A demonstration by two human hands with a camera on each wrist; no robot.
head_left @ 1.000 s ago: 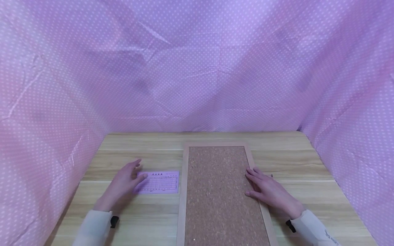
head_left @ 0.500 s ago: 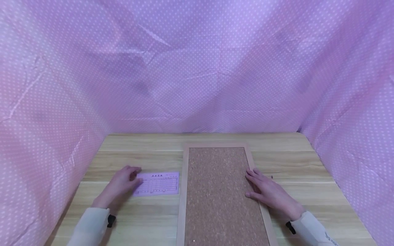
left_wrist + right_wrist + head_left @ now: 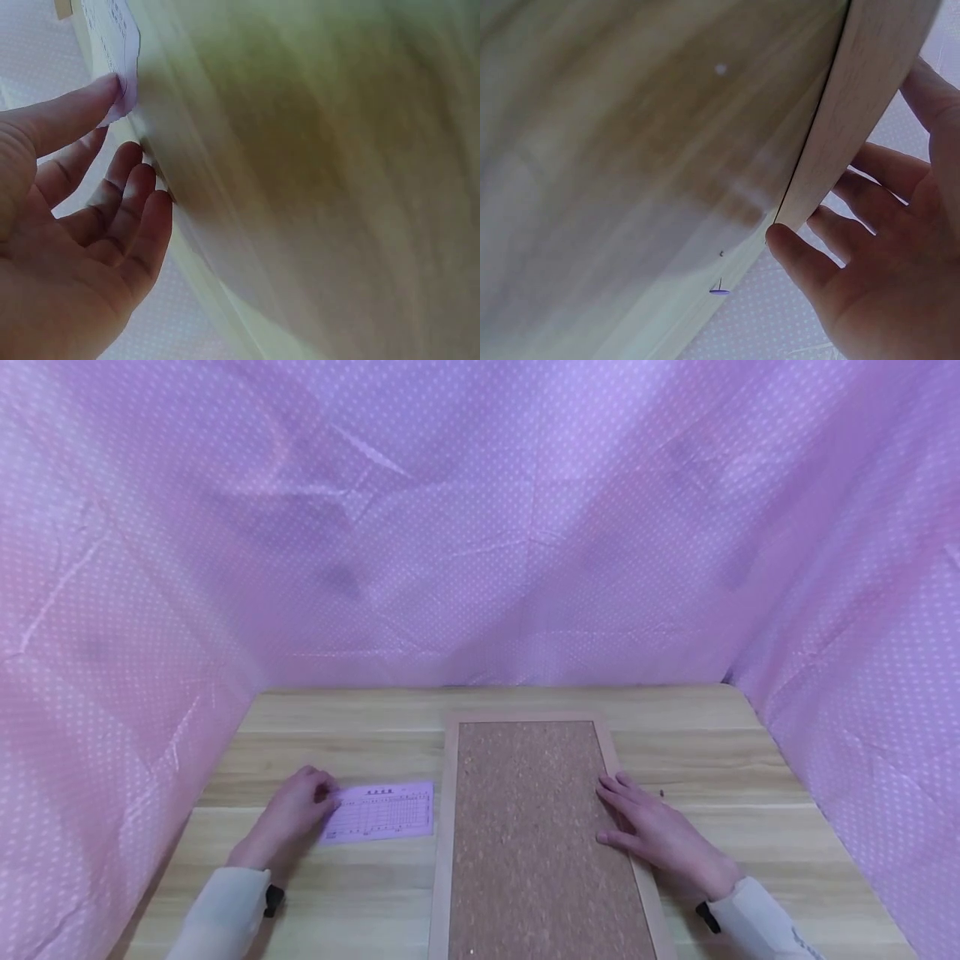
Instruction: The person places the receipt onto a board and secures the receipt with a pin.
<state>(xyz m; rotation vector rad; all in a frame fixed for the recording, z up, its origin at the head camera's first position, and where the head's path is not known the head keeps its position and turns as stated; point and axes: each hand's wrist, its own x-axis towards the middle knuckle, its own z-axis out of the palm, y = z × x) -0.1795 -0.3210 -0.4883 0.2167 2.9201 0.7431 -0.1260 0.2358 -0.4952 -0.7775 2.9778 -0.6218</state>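
Observation:
My left hand [image 3: 291,814] pinches the left edge of a small pink printed form [image 3: 390,812]. In the left wrist view the thumb lies on the printed face of the slip [image 3: 114,45], with the index finger behind it; the other fingers are loosely bent. To the right, a corkboard [image 3: 540,835] lies lengthwise on the table. My right hand [image 3: 663,833] rests over its right wooden frame [image 3: 840,112], the fingertips reaching the cork's edge. These fingers are extended and spread, gripping nothing.
A thumbtack [image 3: 719,290] lies point up on the wooden table [image 3: 735,835] beside my right hand. Pink dotted cloth [image 3: 495,552] hangs around the table's back and sides. A small white speck [image 3: 472,952] shows near the board's lower left.
My left hand has drawn back slightly to the left, and its thumb and index finger have closed on the form's edge. The form has tilted a little. My right hand stays in place.

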